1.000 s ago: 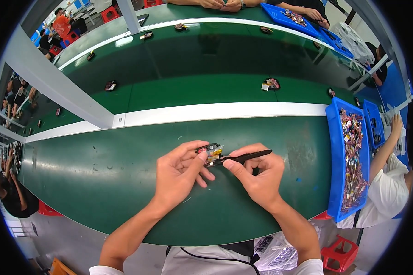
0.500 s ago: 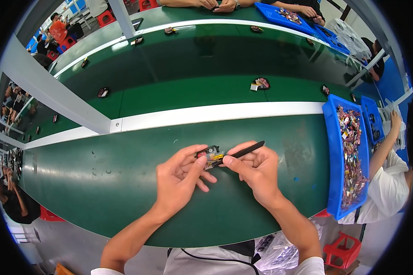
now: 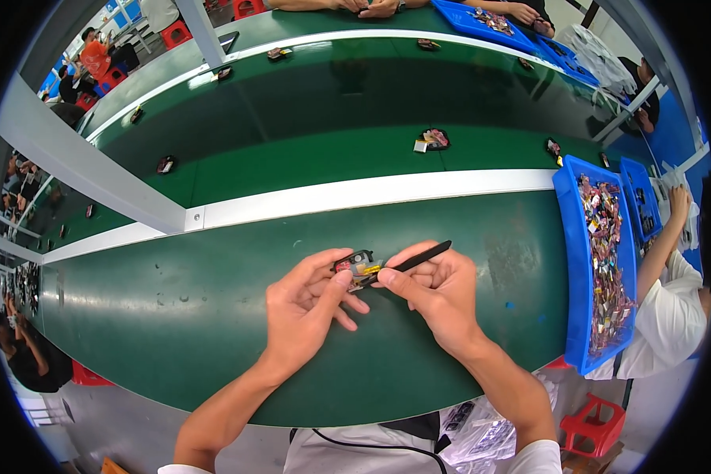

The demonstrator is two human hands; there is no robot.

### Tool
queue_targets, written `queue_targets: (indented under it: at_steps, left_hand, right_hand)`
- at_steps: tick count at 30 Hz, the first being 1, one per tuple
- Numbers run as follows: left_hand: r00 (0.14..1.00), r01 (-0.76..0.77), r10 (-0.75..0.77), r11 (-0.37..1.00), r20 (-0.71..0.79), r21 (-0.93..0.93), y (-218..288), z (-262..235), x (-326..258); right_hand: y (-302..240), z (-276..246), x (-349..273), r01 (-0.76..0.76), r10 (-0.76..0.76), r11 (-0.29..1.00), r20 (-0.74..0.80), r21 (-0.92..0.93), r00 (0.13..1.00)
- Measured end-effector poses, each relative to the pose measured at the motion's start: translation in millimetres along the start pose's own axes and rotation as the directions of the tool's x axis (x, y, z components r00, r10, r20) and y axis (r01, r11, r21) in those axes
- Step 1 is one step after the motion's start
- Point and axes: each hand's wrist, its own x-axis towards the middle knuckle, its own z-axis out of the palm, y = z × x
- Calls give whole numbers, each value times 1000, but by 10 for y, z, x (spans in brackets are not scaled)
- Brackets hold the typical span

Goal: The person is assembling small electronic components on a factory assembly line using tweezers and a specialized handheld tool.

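Observation:
My left hand [image 3: 304, 302] is closed round a small black plastic housing [image 3: 361, 259] that lies open, with red and grey parts and a yellow piece [image 3: 368, 270] showing inside. Its thumb presses on the near edge of the housing, while the lower fingers curl loosely underneath. In my right hand [image 3: 438, 292] are slim black tweezers [image 3: 423, 257], pinched between thumb and fingers. Their wide end points up and to the right; the tip reaches the housing's right side by the yellow piece. Fingers hide part of the housing, so I cannot tell exactly what the tip touches.
A blue tray [image 3: 573, 268] heaped with small wired parts stands on the green table [image 3: 174, 316] at right. Behind a white rail [image 3: 371, 189], a green conveyor belt [image 3: 292, 150] carries several small black units [image 3: 433, 140]. A co-worker's arm [image 3: 662, 245] is at far right; others sit across the belt.
The units on the belt have shifted a little to the left. Both my hands keep nearly the same place, and the tweezers stay at the housing.

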Motion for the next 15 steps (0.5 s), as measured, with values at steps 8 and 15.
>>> queue_targets:
  at_steps: [8,15]
  left_hand:
    - [992,103,-95,990,85,-97,41,-80,74]
    - [994,77,-69,992,86,-96,-52,81,102]
  right_hand:
    - [121,-20,-1,270,-271,959,6,-91,963]
    - [114,-150,-13,481,-503,813,21,-328,864]
